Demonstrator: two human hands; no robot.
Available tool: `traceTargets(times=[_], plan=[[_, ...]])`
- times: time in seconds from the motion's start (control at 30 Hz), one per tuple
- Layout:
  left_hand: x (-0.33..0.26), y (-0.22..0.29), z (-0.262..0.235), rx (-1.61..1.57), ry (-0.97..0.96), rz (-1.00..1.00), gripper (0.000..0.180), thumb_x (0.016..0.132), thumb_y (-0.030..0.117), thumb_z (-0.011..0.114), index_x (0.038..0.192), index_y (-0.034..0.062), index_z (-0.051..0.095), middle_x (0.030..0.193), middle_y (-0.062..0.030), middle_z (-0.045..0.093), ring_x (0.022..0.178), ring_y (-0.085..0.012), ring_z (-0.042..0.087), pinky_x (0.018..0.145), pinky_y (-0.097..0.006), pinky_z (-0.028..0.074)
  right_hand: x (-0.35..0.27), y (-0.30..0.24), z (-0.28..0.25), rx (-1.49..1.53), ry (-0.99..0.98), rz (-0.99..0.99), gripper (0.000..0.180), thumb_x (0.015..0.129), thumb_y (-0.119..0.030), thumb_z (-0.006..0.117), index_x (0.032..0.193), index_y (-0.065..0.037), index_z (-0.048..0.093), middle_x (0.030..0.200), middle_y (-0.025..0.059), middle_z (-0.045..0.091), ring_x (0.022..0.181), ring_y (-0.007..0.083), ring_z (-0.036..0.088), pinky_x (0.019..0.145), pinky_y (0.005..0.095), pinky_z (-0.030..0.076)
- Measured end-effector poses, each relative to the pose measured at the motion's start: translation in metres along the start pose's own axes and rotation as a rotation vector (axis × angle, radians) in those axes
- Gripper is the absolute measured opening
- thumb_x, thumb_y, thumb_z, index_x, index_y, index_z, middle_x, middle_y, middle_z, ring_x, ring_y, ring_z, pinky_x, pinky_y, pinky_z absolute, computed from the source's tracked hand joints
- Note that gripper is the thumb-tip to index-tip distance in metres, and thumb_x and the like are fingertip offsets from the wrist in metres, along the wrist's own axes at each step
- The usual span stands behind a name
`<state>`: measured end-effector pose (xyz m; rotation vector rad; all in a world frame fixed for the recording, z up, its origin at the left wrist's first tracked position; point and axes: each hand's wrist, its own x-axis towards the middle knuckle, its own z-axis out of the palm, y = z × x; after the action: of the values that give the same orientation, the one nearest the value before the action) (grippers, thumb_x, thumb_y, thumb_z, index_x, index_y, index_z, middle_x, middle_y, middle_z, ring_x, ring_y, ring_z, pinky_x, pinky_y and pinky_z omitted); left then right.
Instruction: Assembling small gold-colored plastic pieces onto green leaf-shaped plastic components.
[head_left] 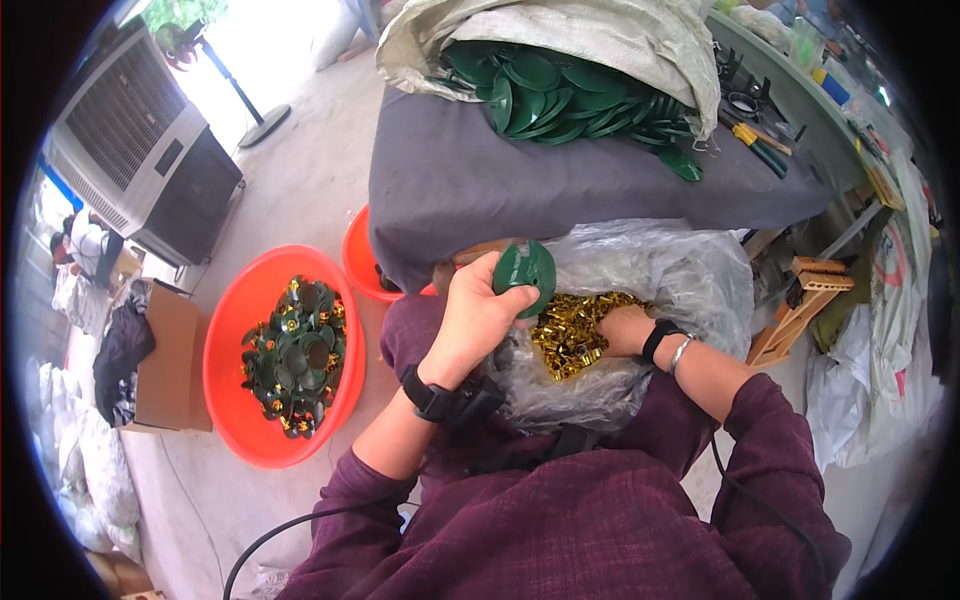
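My left hand [470, 318] grips a round dark green plastic disc [526, 274], thumb on its face, above my lap. To its right, my right hand [627, 330] reaches into a heap of small shiny gold metal pieces [570, 338]. Its fingers are buried in the heap, so what they hold is hidden. A crumpled clear plastic bag [700, 285] lies around the gold pieces. Straight ahead, many similar green discs [575, 100] spill out of a white woven sack [560, 32] onto a table with a grey cover [470, 165].
On the floor at left, an orange basin [228, 405] holds green discs with gold pieces on them. A second orange basin [358, 258] sits partly under the table. Yellow-handled pliers [762, 150] lie at the table's right. An air cooler [140, 130] and cardboard box [172, 360] stand far left.
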<state>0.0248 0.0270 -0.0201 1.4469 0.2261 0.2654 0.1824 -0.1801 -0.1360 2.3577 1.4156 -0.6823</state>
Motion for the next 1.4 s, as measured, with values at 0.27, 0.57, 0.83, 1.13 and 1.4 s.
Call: traceTargets(times=[0.27, 0.57, 0.83, 1.13, 1.4], plan=[[-0.006, -0.019, 0.003, -0.041, 0.004, -0.043, 0.023, 0.081, -0.004, 0.061, 0.104, -0.002, 0.059, 0.089, -0.0042, 0.065, 0.071, -0.0089, 0.06, 0.055, -0.023, 0.049, 0.031, -0.008, 0.038, -0.112, 0.069, -0.222, 0.015, 0.074, -0.012, 0.062, 0.079, -0.002, 0.07, 0.08, 0.0168, 0.068, 0.077, 0.0348, 0.066, 0.067, 0.0433, 0.053], [-0.015, -0.029, -0.003, -0.075, 0.024, -0.071, 0.019, 0.082, -0.002, 0.061, 0.101, -0.0032, 0.058, 0.087, -0.0051, 0.065, 0.071, -0.0097, 0.061, 0.056, -0.023, 0.05, 0.022, -0.001, 0.031, -0.03, 0.055, -0.345, 0.018, 0.071, -0.013, 0.065, 0.086, -0.004, 0.067, 0.084, 0.0161, 0.067, 0.081, 0.0356, 0.065, 0.068, 0.0446, 0.05], [-0.015, -0.051, 0.005, -0.043, 0.059, -0.065, 0.017, 0.081, 0.002, 0.061, 0.098, 0.0001, 0.061, 0.079, -0.0022, 0.063, 0.065, -0.0081, 0.059, 0.055, -0.024, 0.05, -0.006, -0.019, -0.022, 1.035, 0.325, -0.171, 0.027, 0.065, -0.004, 0.072, 0.09, -0.001, 0.064, 0.069, 0.0093, 0.061, 0.067, 0.0191, 0.06, 0.064, 0.0315, 0.049], [-0.022, -0.038, 0.031, -0.003, 0.055, 0.051, 0.018, 0.084, -0.002, 0.058, 0.102, 0.0, 0.059, 0.083, -0.0004, 0.062, 0.068, -0.0067, 0.058, 0.056, -0.022, 0.048, -0.049, -0.054, -0.062, 0.844, 0.936, -0.337, 0.025, 0.078, -0.002, 0.069, 0.101, -0.001, 0.061, 0.088, 0.0061, 0.057, 0.073, 0.0142, 0.057, 0.069, 0.0272, 0.048], [-0.026, -0.038, 0.032, 0.204, 0.062, 0.165, 0.02, 0.084, -0.003, 0.054, 0.103, -0.0007, 0.057, 0.08, -0.0004, 0.06, 0.065, -0.0068, 0.057, 0.056, -0.023, 0.048, -0.057, -0.061, -0.066, 1.287, 0.822, -0.399, 0.029, 0.078, 0.0, 0.069, 0.106, 0.0, 0.061, 0.094, 0.0057, 0.06, 0.08, 0.0121, 0.059, 0.067, 0.0251, 0.048]])
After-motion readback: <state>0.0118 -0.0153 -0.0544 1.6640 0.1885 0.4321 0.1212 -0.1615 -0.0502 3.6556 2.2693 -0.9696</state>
